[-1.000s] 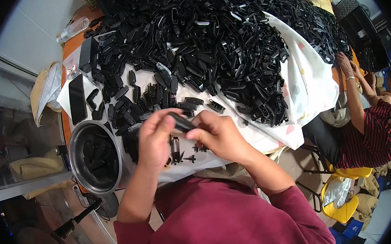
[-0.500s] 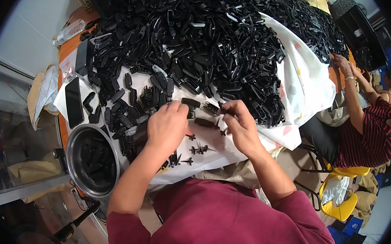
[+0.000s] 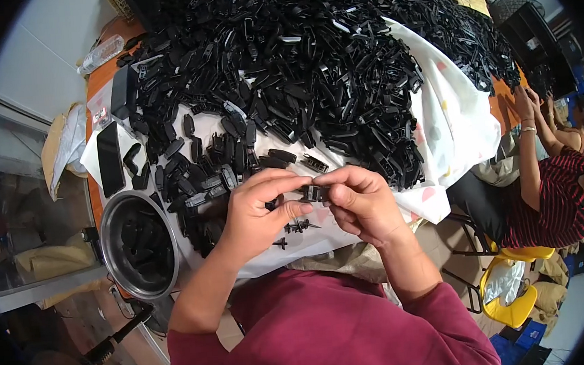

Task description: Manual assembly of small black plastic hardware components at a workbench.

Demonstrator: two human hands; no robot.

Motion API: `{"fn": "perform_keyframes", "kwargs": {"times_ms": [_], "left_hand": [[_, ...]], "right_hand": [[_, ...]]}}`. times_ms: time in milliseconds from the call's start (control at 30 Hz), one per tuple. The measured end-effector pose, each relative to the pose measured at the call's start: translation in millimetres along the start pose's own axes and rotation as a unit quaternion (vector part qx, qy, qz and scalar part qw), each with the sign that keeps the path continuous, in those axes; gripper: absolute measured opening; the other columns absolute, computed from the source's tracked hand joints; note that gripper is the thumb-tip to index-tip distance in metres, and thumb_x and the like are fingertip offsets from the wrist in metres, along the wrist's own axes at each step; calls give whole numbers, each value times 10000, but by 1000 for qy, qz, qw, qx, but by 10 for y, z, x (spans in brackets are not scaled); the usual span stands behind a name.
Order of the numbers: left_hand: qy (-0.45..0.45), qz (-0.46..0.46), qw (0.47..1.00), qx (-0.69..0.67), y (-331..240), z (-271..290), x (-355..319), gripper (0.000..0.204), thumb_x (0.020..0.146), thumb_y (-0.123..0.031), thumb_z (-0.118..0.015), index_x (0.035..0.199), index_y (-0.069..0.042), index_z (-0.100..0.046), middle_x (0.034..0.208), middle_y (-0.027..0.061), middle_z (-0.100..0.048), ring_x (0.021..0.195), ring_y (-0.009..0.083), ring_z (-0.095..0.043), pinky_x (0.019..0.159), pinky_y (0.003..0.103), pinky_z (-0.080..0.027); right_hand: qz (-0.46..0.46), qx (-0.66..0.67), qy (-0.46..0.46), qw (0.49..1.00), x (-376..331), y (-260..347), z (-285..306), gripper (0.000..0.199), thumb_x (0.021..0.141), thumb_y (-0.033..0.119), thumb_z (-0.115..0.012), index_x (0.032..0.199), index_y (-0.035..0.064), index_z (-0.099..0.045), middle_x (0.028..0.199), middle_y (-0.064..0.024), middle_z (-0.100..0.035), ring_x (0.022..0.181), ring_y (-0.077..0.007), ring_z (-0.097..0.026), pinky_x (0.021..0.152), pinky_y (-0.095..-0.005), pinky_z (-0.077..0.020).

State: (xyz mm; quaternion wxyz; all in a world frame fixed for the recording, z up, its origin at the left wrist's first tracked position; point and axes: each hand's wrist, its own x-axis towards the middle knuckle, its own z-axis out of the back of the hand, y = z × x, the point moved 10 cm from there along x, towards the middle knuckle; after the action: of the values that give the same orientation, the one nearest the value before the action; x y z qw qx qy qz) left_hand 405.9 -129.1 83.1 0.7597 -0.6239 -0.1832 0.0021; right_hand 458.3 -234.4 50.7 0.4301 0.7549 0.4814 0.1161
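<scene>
Between my two hands is a small black plastic part (image 3: 312, 194), held above the white cloth (image 3: 341, 237). My left hand (image 3: 263, 212) pinches its left side with thumb and fingers. My right hand (image 3: 362, 201) grips the other side, fingers curled, partly hiding it. Just beyond my fingertips lie a few loose black oval pieces (image 3: 278, 157) and an open black clip-like piece (image 3: 314, 164). Small dark spiky parts (image 3: 300, 227) lie on the cloth below my hands. A big heap of black plastic parts (image 3: 283, 66) covers the table further away.
At the left stand a metal bowl (image 3: 107, 245) with black pieces inside, a black phone (image 3: 110, 159) and a clear plastic bottle (image 3: 101, 55). On the right, a co-worker in a striped shirt (image 3: 547, 200) reaches to another black pile (image 3: 459, 39). A yellow chair (image 3: 514, 305) stands nearby.
Both hands have come together nearer to me, with the small black part now held between them. Before, they were apart over the loose pieces.
</scene>
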Motion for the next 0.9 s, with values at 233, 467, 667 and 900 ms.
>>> {"fn": "perform_keyframes", "kwargs": {"times_ms": [233,467,667,900], "left_hand": [[-37,-152,956,249,-426,-40,-77,353,602,11,-750,936,-22,-641,818,76,-590,655,131,-570,526,234,-459],[-84,158,979,-96,409,-66,-252,325,775,-100,-678,1074,-2,-598,918,30,-619,759,59,-535,667,215,-447],[-98,178,963,-178,382,-157,-380,340,814,-119,-637,1118,15,-561,876,10,-603,702,42,-500,636,186,-429],[-67,217,821,-523,613,-233,-686,346,848,-228,-591,1089,17,-555,789,3,-560,545,41,-384,530,179,-357]], "right_hand": [[-29,-32,-88,995,-12,-120,228,136,820,112,-628,769,36,-528,642,-16,-519,387,-32,-343,308,-174,-226],[-26,21,-94,995,58,-326,101,121,820,98,-625,815,25,-529,733,-30,-542,420,-56,-412,324,-180,-281],[101,-104,-99,984,-27,-256,76,271,823,47,-601,1048,-18,-465,938,-110,-573,760,-159,-594,534,-247,-514],[101,-315,-35,943,-136,-283,-230,311,820,1,-595,1095,-76,-474,926,-111,-612,784,-113,-595,709,-239,-503]]}}
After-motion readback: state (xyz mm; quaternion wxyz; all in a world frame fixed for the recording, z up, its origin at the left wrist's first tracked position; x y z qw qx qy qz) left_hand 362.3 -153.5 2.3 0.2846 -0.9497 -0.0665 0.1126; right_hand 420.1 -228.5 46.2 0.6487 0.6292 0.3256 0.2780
